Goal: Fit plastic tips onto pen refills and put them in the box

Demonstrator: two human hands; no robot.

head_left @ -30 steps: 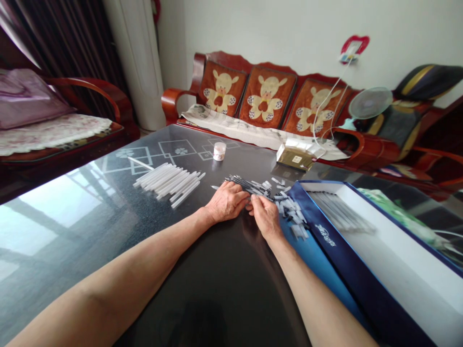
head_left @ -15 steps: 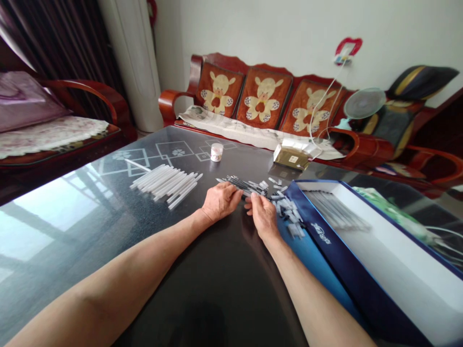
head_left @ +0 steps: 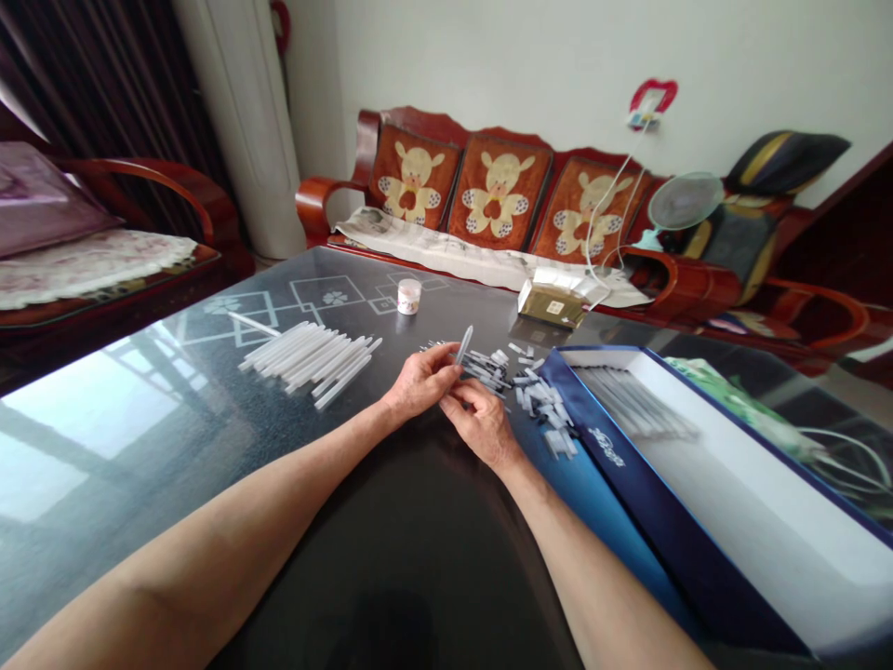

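Note:
My left hand is closed on a whitish, translucent pen barrel, its pointed end sticking up above the fingers. Against it, my right hand has its fingers bent together at the barrel's lower end; whatever they pinch is hidden. Just beyond my hands lie thin dark pen refills, partly covered by the fingers. Small white and dark pen caps are heaped to the right of my right hand. Several more white barrels lie side by side to the left.
A long blue box with a white inside stands at the right, grey pens lying at its far end. Farther back on the dark table are a small white jar and a tissue pack. Green packaging lies beyond the box.
My hands have come together, and a pen barrel now stands tilted up from the left fingers. The right hand has shifted left and its fingers have curled in. The view has turned slightly.

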